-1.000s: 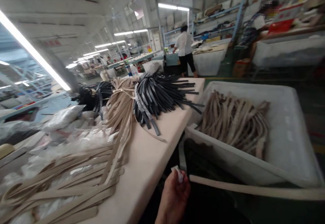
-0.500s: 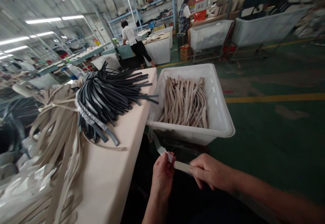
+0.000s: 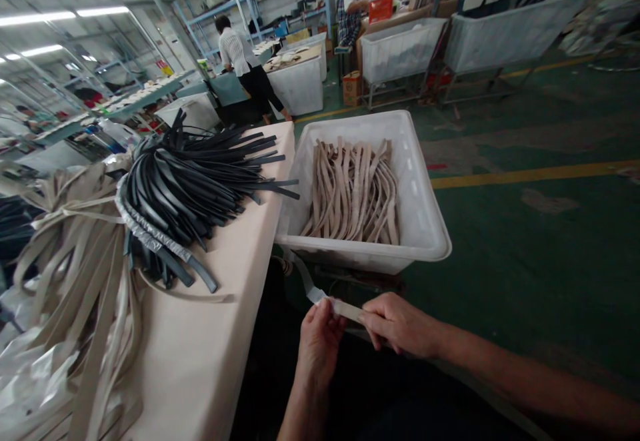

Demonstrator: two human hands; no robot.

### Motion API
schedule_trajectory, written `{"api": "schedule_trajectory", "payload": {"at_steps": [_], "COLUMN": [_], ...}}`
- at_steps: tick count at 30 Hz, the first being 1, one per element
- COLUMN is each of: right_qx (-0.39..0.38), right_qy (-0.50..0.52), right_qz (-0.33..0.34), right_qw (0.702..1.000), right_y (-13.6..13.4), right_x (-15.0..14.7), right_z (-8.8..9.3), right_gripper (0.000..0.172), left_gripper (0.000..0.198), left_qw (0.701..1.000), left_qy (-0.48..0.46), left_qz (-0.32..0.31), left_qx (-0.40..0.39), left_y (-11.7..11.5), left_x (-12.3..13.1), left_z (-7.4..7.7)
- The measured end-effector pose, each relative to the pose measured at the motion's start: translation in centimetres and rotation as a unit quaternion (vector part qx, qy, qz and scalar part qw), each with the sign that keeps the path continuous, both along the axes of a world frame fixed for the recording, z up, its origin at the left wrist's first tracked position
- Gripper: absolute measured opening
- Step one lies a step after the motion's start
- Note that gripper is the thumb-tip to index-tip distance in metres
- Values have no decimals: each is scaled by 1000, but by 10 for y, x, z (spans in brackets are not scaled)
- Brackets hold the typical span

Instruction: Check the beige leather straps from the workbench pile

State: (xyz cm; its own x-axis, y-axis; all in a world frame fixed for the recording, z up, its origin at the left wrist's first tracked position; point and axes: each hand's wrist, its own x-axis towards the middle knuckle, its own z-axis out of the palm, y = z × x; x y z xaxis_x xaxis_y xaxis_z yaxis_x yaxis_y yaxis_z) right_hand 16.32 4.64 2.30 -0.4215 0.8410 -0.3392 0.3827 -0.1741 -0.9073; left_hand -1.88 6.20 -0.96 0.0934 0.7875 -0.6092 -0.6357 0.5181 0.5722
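My left hand (image 3: 320,338) pinches a white strip (image 3: 314,293) that runs up toward the underside of the table edge. In my right hand (image 3: 397,324) is a flat beige strap (image 3: 349,311), gripped behind its end. The strap's tip meets the white strip at my left fingertips, which partly hide the contact. Just beyond both hands stands a white plastic bin (image 3: 433,234) with many beige straps (image 3: 355,194) lying in it.
On the table (image 3: 200,348) at left lie a bundle of black straps (image 3: 195,188), tied beige straps (image 3: 85,261) and clear plastic wrapping (image 3: 35,374). Farther back are a standing person (image 3: 245,61), a seated person (image 3: 350,8) and wheeled bins (image 3: 400,54).
My right hand has moved left, bringing the strap's end from just beside the left fingertips into contact with the white strip there. The camera view has shifted slightly.
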Motion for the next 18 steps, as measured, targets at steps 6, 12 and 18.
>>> {"api": "schedule_trajectory", "payload": {"at_steps": [6, 12, 18], "right_qx": [5, 20, 46], "right_qy": [12, 69, 4], "right_qz": [-38, -20, -45], "right_qw": [999, 997, 998], "right_y": [11, -3, -21], "right_x": [-18, 3, 26], "right_z": [-10, 8, 29], "right_gripper": [50, 41, 51], "left_gripper": [51, 35, 11], "left_qw": [1000, 998, 994], "left_qy": [-12, -41, -60], "left_qz": [1, 52, 72], "left_qx": [7, 7, -48], "left_y": [-4, -3, -16], "left_x": [11, 6, 16], "left_z": [-5, -12, 0]}}
